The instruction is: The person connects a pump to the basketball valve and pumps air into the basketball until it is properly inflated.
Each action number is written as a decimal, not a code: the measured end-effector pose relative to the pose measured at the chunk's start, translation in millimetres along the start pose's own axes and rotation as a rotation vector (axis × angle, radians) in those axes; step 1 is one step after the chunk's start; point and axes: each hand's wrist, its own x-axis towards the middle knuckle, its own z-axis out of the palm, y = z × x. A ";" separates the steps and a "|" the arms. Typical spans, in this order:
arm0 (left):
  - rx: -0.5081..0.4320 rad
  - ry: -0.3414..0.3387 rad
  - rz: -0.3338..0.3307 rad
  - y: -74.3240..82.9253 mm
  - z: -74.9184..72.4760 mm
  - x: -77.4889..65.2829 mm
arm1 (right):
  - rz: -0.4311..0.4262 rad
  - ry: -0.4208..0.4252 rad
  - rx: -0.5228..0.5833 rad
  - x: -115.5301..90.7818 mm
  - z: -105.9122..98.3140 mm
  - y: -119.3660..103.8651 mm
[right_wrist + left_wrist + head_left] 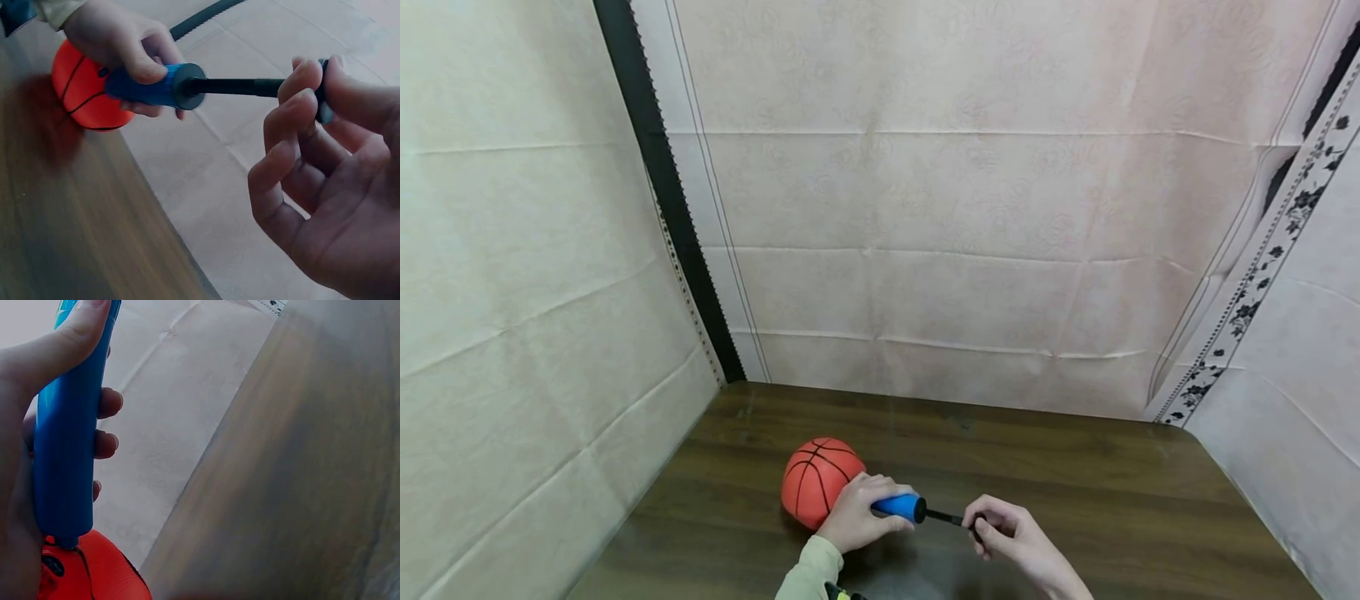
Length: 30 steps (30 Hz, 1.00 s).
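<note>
A blue hand pump (pixel 897 507) lies level in my left hand (pixel 859 514), whose fingers and thumb wrap round its barrel. Its far end meets an orange-red ball (pixel 820 482) with black seam lines, seen close up as the ball (pixel 100 569) in the left wrist view. From the barrel's black cap a black rod (pixel 234 87) sticks out to the right. My right hand (pixel 1011 537) pinches the black handle (pixel 322 90) at the rod's end between thumb and fingers. The other fingers of that hand are loosely bent.
All this is over a brown wooden table (pixel 1075 467). Pale cloth hangs behind as a back wall (pixel 962 250), with a left cloth wall (pixel 535 292) and a right cloth wall (pixel 1292 358) at the sides.
</note>
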 end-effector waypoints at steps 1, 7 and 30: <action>0.000 -0.005 0.002 0.0 0.9 -0.1 | 0.012 -0.008 0.004 1.4 1.8 0.7; -0.006 -0.033 0.013 2.1 7.0 1.6 | 0.178 0.016 -0.031 12.5 15.8 7.7; 0.001 -0.020 0.050 -2.4 -4.8 -1.6 | 0.146 -0.066 -0.141 -4.8 -2.5 -7.6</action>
